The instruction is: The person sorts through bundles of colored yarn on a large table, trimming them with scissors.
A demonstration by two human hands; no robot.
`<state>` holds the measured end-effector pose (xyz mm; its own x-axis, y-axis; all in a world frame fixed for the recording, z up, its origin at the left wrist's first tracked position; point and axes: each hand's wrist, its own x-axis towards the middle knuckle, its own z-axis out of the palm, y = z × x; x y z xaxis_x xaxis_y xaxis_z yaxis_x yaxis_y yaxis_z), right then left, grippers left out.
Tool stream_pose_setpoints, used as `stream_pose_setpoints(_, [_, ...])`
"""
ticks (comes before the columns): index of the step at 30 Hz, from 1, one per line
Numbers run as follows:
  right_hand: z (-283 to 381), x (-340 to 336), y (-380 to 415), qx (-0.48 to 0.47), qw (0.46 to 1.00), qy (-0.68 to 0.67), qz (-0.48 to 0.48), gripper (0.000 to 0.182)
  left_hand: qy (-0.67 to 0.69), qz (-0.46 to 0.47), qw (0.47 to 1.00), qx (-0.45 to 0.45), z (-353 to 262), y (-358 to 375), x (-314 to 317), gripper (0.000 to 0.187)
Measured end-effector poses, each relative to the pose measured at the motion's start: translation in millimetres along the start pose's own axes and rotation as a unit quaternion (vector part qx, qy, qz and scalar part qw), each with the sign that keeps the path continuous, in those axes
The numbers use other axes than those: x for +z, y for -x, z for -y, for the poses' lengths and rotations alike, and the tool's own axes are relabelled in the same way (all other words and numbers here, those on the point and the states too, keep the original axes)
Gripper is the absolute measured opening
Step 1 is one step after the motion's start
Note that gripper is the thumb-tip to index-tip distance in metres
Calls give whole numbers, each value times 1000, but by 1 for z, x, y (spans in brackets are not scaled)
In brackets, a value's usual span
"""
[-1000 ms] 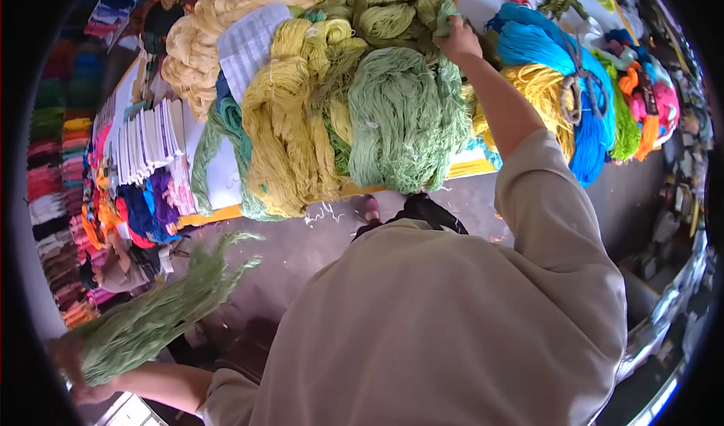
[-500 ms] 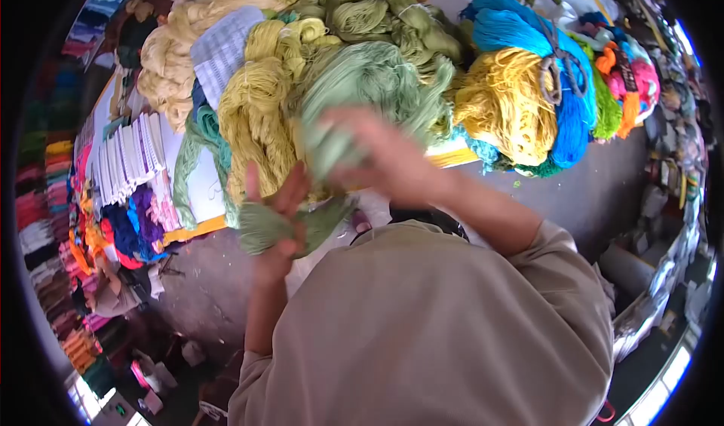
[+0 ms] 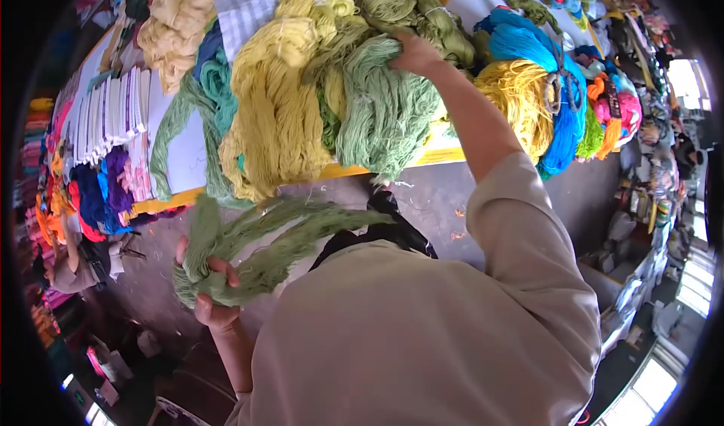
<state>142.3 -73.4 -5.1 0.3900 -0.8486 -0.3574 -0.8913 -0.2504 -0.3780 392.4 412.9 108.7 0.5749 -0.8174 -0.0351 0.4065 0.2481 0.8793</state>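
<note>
To the left, away from the table edge, my left hand [image 3: 215, 311] has its fingers wrapped in a loose green yarn skein [image 3: 264, 249], whose strands stretch right across my front. My right hand [image 3: 416, 53] reaches over the table to the top of a pale green yarn skein [image 3: 388, 109], its fingers closed on the upper strands and partly sunk in them. That skein drapes over the table's front edge. Mustard-yellow skeins [image 3: 275, 117] lie just left of it, and olive skeins [image 3: 407, 11] are bunched behind my right hand.
Golden yarn [image 3: 513, 98] and blue yarn [image 3: 569, 121] with a dark tie hang at the right. Cream skeins [image 3: 177, 26], a checked cloth [image 3: 253, 7] and folded white cloths [image 3: 113, 117] are at the left. The table has a yellow edge [image 3: 437, 156]. Another person [image 3: 72, 271] is at far left.
My left hand has moved left and down, spreading the green skein out. My right hand has gone forward onto the pale green skein, which now hangs straighter over the edge.
</note>
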Motion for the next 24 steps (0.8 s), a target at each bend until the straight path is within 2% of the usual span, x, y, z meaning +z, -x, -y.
stream_pose_setpoints(1, [7,-14,20,-17,999,-21,21,74,-13,11,1000,-5,1,4,-7,96])
stream_pose_setpoints(2, [-8,-5,29,-109,982,-74,-134,55,-7,7,1000,-6,1,7,-11,96])
stream_pose_setpoints(4, [-10,-26,85,-233,910,-140,-314,50,-51,-6,998,-46,3,13,-16,96])
stream_pose_setpoints(6, [-11,-57,143,-313,844,-159,-407,40,-31,-16,997,-71,4,15,-27,94])
stream_pose_setpoints(7, [-31,-64,161,-312,821,-278,-388,37,-33,-14,997,-68,7,14,-32,92])
stream_pose_setpoints(8, [-13,-75,201,-297,749,-484,-342,27,-35,-11,997,-65,11,12,-37,91])
stream_pose_setpoints(9, [-28,-86,223,-282,705,-563,-327,23,-34,-6,997,-64,14,10,-40,89])
stream_pose_setpoints(10, [-38,-87,245,-235,650,-632,-350,33,-29,-4,997,-65,16,7,-42,89])
stream_pose_setpoints(12, [-75,-96,282,-226,546,-782,-198,50,-36,10,999,-39,20,-1,-45,89])
stream_pose_setpoints(13, [-96,-84,293,-245,555,-757,-243,50,-31,15,999,-40,21,-4,-49,87])
stream_pose_setpoints(14, [-105,-83,306,-208,569,-739,-294,50,-29,19,999,-41,20,-8,-51,87])
stream_pose_setpoints(16, [-118,-82,318,-317,549,-747,-202,50,-38,35,998,-34,18,-15,-54,87])
stream_pose_setpoints(17, [-116,-83,321,-318,588,-709,-225,50,-31,29,999,-34,19,-17,-57,85])
stream_pose_setpoints(18, [-134,-82,315,-229,630,-667,-325,47,-30,33,998,-38,20,-18,-56,85])
stream_pose_setpoints(21, [-133,-85,282,-121,737,-496,-443,43,-76,26,996,-47,27,-28,-42,85])
stream_pose_setpoints(22, [-109,-89,273,-166,664,-617,-390,45,-93,28,994,-46,35,-32,-34,87])
stream_pose_setpoints(24, [-135,-98,231,-284,673,-646,-224,43,-70,39,992,-92,56,-32,-29,85])
